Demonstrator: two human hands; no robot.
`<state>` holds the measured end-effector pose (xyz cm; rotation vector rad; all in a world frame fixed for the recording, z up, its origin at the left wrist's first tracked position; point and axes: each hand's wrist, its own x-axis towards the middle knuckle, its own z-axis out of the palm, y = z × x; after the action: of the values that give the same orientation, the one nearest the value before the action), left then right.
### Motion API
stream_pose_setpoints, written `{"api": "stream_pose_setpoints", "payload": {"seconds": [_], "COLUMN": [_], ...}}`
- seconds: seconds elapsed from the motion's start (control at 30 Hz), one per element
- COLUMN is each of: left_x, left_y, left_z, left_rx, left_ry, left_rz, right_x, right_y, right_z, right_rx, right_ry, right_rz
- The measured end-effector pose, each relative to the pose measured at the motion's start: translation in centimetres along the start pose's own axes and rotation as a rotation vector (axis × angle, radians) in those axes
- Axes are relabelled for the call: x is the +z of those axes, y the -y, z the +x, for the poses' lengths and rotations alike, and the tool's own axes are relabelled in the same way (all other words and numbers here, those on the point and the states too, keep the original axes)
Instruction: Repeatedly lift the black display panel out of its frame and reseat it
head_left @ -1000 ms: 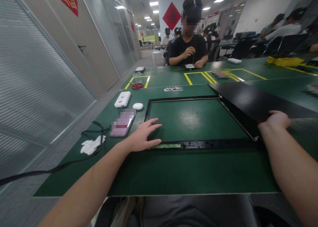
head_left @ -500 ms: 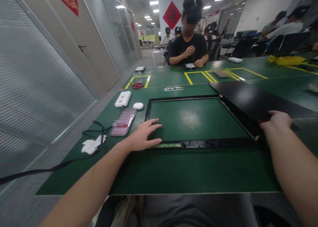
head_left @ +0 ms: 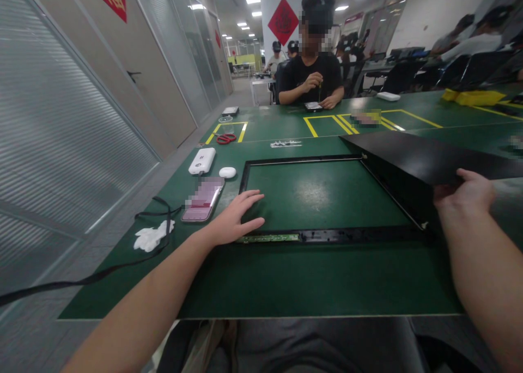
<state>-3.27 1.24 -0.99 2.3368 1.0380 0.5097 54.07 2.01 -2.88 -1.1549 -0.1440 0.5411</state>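
Note:
A thin black frame, like a monitor bezel [head_left: 351, 235], lies flat on the green table, with a green circuit strip [head_left: 272, 238] in its near left edge. My left hand [head_left: 237, 216] is at the frame's left near corner, fingers spread and nothing gripped. At the right, my right hand [head_left: 466, 192] grips the near edge of a large flat black panel [head_left: 425, 152], thumb on top and fingers underneath. The panel is tilted, its near edge raised off the table, and its left far corner is by the frame's right far corner. Its underside is dark.
Left of the frame lie a phone [head_left: 203, 199], a white earbud case [head_left: 227, 172], a white power bank [head_left: 201, 160], crumpled tissue [head_left: 151, 237] and a black strap [head_left: 102, 273]. Red scissors [head_left: 226, 139] and small parts [head_left: 286, 144] lie farther back. A person [head_left: 310, 73] works opposite.
My right hand has moved up and slightly right, raising the near edge of the black panel higher. My left hand has stayed almost in place.

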Motion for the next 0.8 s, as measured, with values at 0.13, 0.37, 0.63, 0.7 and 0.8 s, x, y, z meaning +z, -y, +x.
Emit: {"api": "stream_pose_setpoints", "payload": {"seconds": [0.13,0.37,0.63,0.7,0.8], "left_x": [0.0,-0.1,-0.5,-0.6,-0.7], "left_y": [0.3,1.0,0.4,0.5,0.7], "left_z": [0.3,0.9,1.0,1.0,0.9], "left_rx": [-0.052,-0.249,-0.289,-0.285,-0.255], "left_ry": [-0.206,-0.497,-0.544,-0.507,-0.502], "left_rz": [-0.119,-0.508,-0.866,-0.936,-0.958], "right_x": [1.4,2.2,2.0,1.8,1.9], "right_y": [1.2,2.5,2.8,3.0,3.1], "right_z": [-4.2,-9.3,-9.8,-10.2,-10.9], "right_rx": [-0.039,-0.083,-0.033,-0.039,0.000], "right_ry": [0.019,0.300,0.364,0.455,0.538], "right_rz": [0.065,-0.065,-0.179,-0.203,-0.249]}}
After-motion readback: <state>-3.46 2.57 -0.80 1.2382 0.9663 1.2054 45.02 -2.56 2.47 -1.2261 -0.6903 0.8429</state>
